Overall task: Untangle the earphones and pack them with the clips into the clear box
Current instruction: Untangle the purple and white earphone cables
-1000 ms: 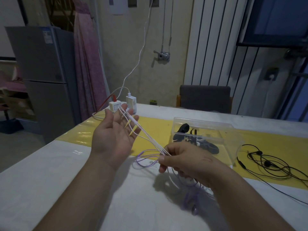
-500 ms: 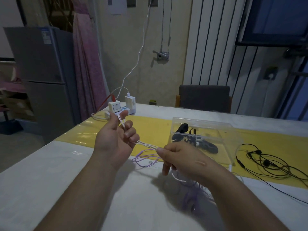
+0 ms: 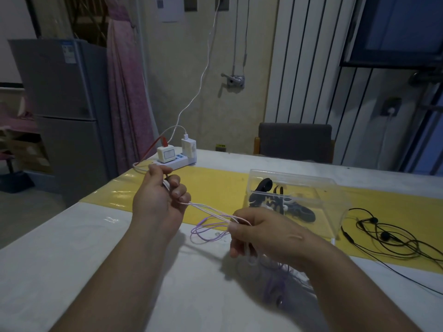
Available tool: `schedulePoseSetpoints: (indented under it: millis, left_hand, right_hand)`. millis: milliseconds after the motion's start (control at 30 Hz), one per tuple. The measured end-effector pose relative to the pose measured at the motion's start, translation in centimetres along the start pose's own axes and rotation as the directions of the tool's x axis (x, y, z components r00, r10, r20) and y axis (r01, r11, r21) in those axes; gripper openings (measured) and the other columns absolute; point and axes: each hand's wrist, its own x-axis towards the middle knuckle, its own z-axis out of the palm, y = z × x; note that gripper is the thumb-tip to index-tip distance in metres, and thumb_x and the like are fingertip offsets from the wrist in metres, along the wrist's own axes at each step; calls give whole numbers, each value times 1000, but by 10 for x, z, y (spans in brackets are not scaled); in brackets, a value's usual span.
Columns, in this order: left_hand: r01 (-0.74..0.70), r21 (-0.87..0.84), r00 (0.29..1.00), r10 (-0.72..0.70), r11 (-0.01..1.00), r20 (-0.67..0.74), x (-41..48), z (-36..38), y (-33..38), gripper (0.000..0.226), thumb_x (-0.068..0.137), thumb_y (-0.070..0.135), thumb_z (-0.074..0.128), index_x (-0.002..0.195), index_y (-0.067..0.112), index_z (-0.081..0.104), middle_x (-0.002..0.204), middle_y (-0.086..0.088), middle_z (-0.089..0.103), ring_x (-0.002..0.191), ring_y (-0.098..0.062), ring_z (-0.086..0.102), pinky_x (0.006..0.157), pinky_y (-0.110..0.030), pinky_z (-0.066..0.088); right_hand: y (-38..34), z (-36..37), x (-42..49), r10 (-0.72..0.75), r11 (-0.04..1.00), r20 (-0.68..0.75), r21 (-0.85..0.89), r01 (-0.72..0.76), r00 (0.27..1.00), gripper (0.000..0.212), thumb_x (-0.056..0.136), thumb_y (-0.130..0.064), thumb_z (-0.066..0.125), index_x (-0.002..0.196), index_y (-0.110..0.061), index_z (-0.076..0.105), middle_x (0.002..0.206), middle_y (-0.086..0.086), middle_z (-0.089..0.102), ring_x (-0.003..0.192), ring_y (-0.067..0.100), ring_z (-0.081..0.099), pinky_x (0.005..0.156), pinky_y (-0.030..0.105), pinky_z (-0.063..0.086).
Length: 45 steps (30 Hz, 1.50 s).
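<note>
text: none legible | fridge sticker [image 3: 67, 53] — blurred | wall notice [image 3: 170, 8] — too small to read

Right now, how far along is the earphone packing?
Done: dark clips lie in the clear box. In hand: left hand and right hand grip the pale earphone cable stretched between them, purple loops hanging. Left: black earphones lie tangled outside the box.

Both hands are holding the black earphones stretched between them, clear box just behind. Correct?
Not quite. In the head view the left hand and right hand hold the pale purple earphones stretched between them; the black earphones lie untouched right of the clear box.
</note>
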Motion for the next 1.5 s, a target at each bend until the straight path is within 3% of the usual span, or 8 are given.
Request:
schedulePoseSetpoints:
  millis: [233,367,767,867,967,1167,1333,1500]
  left_hand:
    - [-7,-4,1000,7,1000,-17,0,0,0,35,101,46,38,80,20,47,51,4,32,36,-8,22,36,-16,22]
    - [17,-47,999,-19,999,-47,-2,2,0,39,99,50,40,75,20,46,51,5,35,36,-8,25,37,-16,23]
    - [18,-229,997,-36,973,-72,-1,2,0,34,101,42,41,87,16,58,69,-2,62,50,-13,57,52,-21,50]
    - [61,-135,993,-73,989,-89,-3,3,-2,36,99,48,40,83,22,58,59,3,52,39,-10,43,43,-17,41]
    - [100,-87,991,-107,991,-77,-1,0,1,42,98,54,36,72,22,46,54,5,35,35,-8,23,37,-14,21]
    - [113,-117,992,-119,987,-48,-6,-6,4,51,97,52,32,58,19,38,50,3,29,37,-11,18,41,-18,12]
    - [105,-63,993,-108,993,-47,-6,-4,1,33,94,26,33,63,19,41,54,2,32,37,-11,21,39,-17,17]
    - [63,-123,991,-76,990,-106,1,0,-2,40,102,39,40,72,14,49,58,1,42,39,-9,31,38,-17,30]
  right_hand:
    - [3,2,1,67,998,-60,-9,-67,996,28,95,-33,58,83,-8,59,49,-1,54,46,15,53,48,25,36]
    - [3,2,2,106,993,-62,54,-103,992,33,88,-45,65,71,-18,63,46,-5,39,33,12,33,41,21,26]
    - [3,3,3,91,991,-78,101,-83,993,36,99,-38,52,69,-18,59,47,-1,41,35,11,34,38,17,31]
    - [1,2,1,114,991,-69,79,-108,991,41,94,-49,55,65,-20,61,46,-5,37,36,12,27,40,19,25]
    - [4,-3,3,87,996,-154,2,-87,984,45,91,-56,53,68,-20,66,40,-14,40,37,4,35,49,24,28]
    - [4,-2,7,15,999,-327,-40,-30,945,45,94,-48,54,63,-19,68,47,-7,34,39,5,31,50,27,25]
    - [6,-1,9,-22,998,-417,-60,-3,909,34,94,-38,60,73,-16,73,51,-17,56,51,0,47,55,25,35]
    - [6,-3,10,-37,999,-474,-15,34,880,26,92,-33,64,73,-18,73,40,-19,47,44,-2,44,53,23,26]
